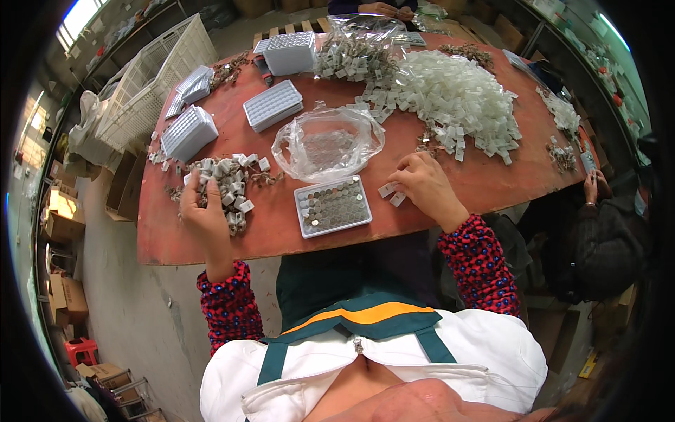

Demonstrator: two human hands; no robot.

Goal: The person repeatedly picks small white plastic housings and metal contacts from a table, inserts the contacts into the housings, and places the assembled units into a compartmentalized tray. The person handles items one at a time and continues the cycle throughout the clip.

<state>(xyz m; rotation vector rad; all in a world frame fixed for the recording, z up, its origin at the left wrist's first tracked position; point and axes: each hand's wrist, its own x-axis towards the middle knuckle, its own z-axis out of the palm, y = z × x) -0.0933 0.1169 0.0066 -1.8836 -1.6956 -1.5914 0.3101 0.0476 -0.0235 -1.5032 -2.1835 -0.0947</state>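
My left hand (202, 204) is at the left of the red table, its thumb and fingers apart. It touches the edge of a heap of small white blocks with brown wires (232, 186). My right hand (429, 186) has its fingertips closed on small clear plastic pieces (389, 191) just above the table. Between my hands, by the near edge, lies a shallow white tray (336, 227) with rows of round silvery discs in it. Behind this tray sits an opened clear plastic bag (327, 151) with more discs inside.
A large pile of clear plastic pieces (457, 98) covers the far right. White gridded trays (274, 105) stand in stacks at the left and back of the red table (422, 224). A white crate (155, 84) leans beyond the left edge. Other people's hands (590, 188) are at the right and far sides.
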